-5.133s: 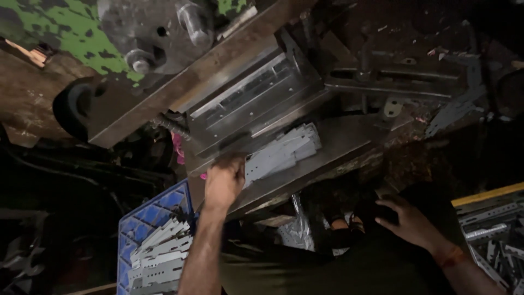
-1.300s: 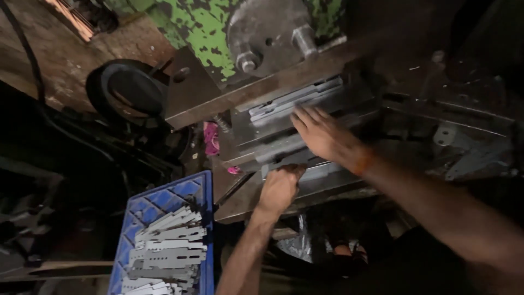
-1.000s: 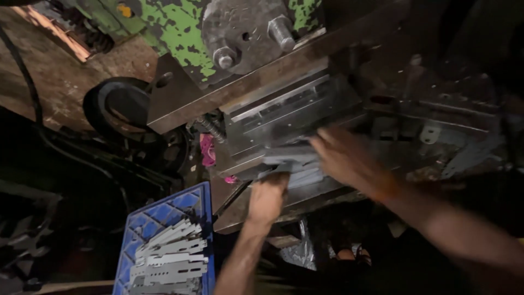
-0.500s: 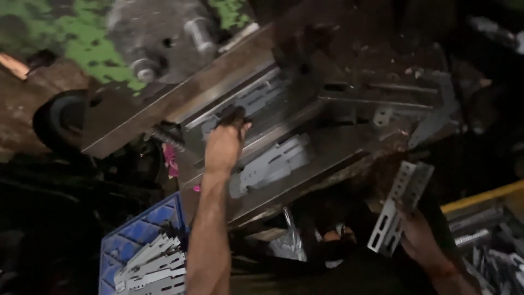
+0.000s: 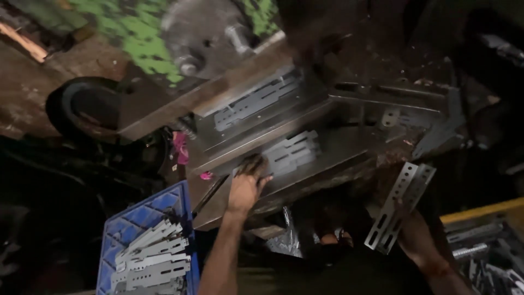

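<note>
- My left hand (image 5: 244,188) lies flat on the grey steel press bed (image 5: 349,145), fingers (image 5: 252,165) spread and loose, gripping nothing.
- Fingertips of that hand touch the near end of a flat slotted grey metal plate (image 5: 292,154) lying on the bed; the rest of the plate runs away from the fingertips, up and to the right.
- Beyond those fingers, higher on the machine, a second slotted grey plate (image 5: 256,98) sits in the dark die block. Motion blur there, so I can't read finer detail.
- My right hand (image 5: 417,237) is off the bed, low right, fingers closed round the lower part of a perforated grey metal angle bracket (image 5: 401,205).
- Bracket is tilted, free end sticking up and right, well past the fingertips. It is apart from the bed edge.
- Below the left wrist: blue plastic crate (image 5: 136,218) holding a stack of matching slotted grey plates (image 5: 153,262).
- Below and right of the right hand: yellow-rimmed bin (image 5: 480,210) with more metal parts, dark, hard to make out.
- Far beyond the left fingers: green-painted machine body (image 5: 131,33) with a grey round hub (image 5: 202,33).
- Left of the left fingertips: small pink rag scrap (image 5: 180,147) on the machine side.
</note>
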